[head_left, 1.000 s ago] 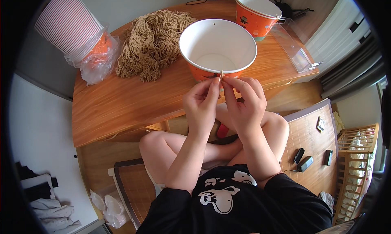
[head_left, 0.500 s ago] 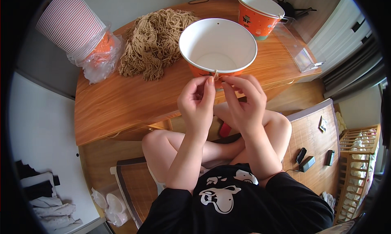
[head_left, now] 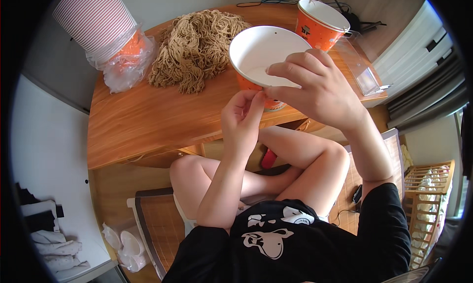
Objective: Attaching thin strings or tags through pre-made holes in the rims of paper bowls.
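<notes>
An orange paper bucket with a white inside and a rolled rim stands near the table's front edge. Against its near rim, my left hand pinches with thumb and forefinger. The tan cord seen there earlier is now mostly hidden by those fingertips. My right hand is raised over the bucket's right side, its fingers apart and curving above the opening. Its thumb points to the near rim, beside the left fingertips. A small hole shows in the bucket's far wall.
A heap of tan cords lies left of the bucket on the wooden table. Striped stacked paper buckets in torn plastic lean farther left. Another orange bucket and a clear acrylic stand are at the right.
My right hand has left its pinch at the near rim and risen rightward over the opening, its fingers spreading. The left hand keeps pinching at the rim. My view has shifted slightly.
</notes>
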The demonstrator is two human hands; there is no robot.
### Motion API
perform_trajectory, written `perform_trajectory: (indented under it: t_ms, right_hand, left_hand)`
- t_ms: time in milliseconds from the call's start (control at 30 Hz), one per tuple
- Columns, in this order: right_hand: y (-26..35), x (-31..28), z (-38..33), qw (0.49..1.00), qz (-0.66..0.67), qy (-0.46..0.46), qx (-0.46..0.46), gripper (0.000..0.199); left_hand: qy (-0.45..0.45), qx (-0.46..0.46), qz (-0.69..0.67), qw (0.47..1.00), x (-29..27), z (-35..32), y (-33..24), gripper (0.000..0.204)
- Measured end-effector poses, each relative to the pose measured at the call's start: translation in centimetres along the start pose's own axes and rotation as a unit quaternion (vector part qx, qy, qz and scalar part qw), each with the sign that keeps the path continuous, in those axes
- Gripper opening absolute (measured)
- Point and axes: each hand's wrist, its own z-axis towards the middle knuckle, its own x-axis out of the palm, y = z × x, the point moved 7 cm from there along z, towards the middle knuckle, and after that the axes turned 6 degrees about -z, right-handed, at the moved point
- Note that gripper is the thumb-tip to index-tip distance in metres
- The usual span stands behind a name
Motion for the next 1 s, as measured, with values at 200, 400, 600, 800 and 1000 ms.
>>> perform_trajectory:
  t_ms: [200, 400, 600, 800, 1000]
  right_hand:
    - [-0.7, 1.3, 0.1, 0.988, 0.147, 0.033, 0.014, 0.019]
    - [-1.2, 2.6, -0.7, 0.97, 0.221, 0.052, 0.09, 0.019]
    - [-1.2, 3.2, -1.1, 0.96, 0.266, 0.03, 0.082, 0.02]
    - [-1.3, 3.0, -2.0, 0.97, 0.23, 0.029, 0.072, 0.023]
    - [-1.3, 2.3, -2.1, 0.99, 0.141, -0.02, 0.02, 0.026]
  left_hand:
    - [-0.006, -0.06, 0.002, 0.998, -0.2, -0.1, 0.4, 0.015]
    - [-0.046, -0.045, -0.039, 0.997, 0.2, 0.0, 0.8, 0.013]
    - [-0.046, -0.05, -0.064, 0.996, -0.3, -0.5, 1.2, 0.011]
    - [-0.048, -0.028, -0.003, 0.998, 0.3, -0.7, 1.4, 0.012]
    - [-0.036, -0.008, 0.005, 0.999, -0.5, -0.7, 1.1, 0.015]
